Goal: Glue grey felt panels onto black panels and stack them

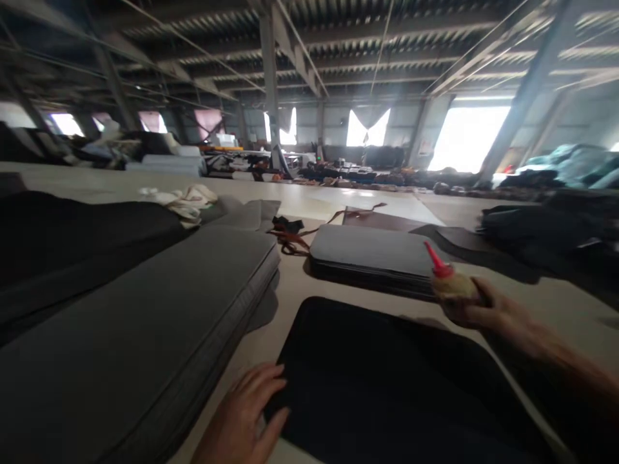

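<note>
Both hands were at work around a black panel (pixel 387 380) that lay flat on the pale table (pixel 256 348), directly in front of the person. Its corners were rounded, and its near part ran out of view at the bottom. At its left edge was the left hand (pixel 249 415), grasping nothing, its fingers loosely bent and a little apart; the fingertips reached over the edge, though whether they pressed on the panel or hovered just above it I could not tell. On the other side, the right hand (pixel 488 309) was wrapped around a squat, yellowish bottle (pixel 454 290), holding it up above the panel's far right side. A red nozzle (pixel 438 262) tapered from the bottle, tilted upward and to the left. The bottle was slightly blurred.

Just beyond the panel sat a low stack of grey pieces (pixel 372 248), partly hidden by the bottle. To the left stood a taller, longer grey stack (pixel 164 322). Between the far ends of the two stacks, brown straps (pixel 293 243) lay tangled near a small black item (pixel 287 224). Farther off were a crumpled whitish cloth (pixel 191 201) on the left and a dark heap (pixel 546 225) on the right. Bright windows (pixel 471 138) lit the far wall.
</note>
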Motion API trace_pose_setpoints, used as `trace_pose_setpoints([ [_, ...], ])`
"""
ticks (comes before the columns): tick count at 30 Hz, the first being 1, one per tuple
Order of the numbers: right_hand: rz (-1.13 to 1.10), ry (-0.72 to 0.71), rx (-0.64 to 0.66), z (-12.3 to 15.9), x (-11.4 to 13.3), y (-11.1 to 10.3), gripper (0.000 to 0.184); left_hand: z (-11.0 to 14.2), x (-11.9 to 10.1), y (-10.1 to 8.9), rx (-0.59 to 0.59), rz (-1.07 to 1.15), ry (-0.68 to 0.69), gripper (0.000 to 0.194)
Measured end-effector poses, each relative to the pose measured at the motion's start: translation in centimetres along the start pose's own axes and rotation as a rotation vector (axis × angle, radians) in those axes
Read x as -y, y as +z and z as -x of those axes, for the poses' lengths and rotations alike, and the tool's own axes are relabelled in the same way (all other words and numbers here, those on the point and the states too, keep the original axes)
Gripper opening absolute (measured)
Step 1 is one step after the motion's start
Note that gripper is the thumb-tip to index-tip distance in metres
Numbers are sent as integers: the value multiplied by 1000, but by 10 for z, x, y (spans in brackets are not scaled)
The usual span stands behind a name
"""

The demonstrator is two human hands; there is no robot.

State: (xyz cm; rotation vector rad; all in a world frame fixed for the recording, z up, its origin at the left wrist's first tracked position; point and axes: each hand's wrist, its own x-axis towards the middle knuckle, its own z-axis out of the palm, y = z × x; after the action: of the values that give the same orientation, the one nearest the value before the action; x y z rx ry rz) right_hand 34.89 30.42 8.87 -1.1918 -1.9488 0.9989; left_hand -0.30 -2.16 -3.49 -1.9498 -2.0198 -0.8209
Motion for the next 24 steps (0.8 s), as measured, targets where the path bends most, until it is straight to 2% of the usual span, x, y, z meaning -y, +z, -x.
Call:
trace_pose_setpoints([
  [2, 101, 41, 86, 27, 17, 17, 78, -6, -12, -8, 71, 38, -81, 27],
  [4, 165, 25, 150, 52, 28, 33, 78, -10, -18, -11, 124, 118, -150, 32],
  [9, 243, -61, 281, 94, 49, 71, 62, -4, -19, -11, 100, 365, -345, 49],
  [14, 257, -306, 310, 108, 80, 105, 46, -3, -21, -10, 80, 462, -374, 69],
  [18, 261, -420, 335, 110, 87, 128, 33, -6, -25, -12, 102, 472, -445, 92],
  [24, 280, -559, 374, 108, 86, 152, 24, -8, -27, -13, 130, 468, -483, 93],
])
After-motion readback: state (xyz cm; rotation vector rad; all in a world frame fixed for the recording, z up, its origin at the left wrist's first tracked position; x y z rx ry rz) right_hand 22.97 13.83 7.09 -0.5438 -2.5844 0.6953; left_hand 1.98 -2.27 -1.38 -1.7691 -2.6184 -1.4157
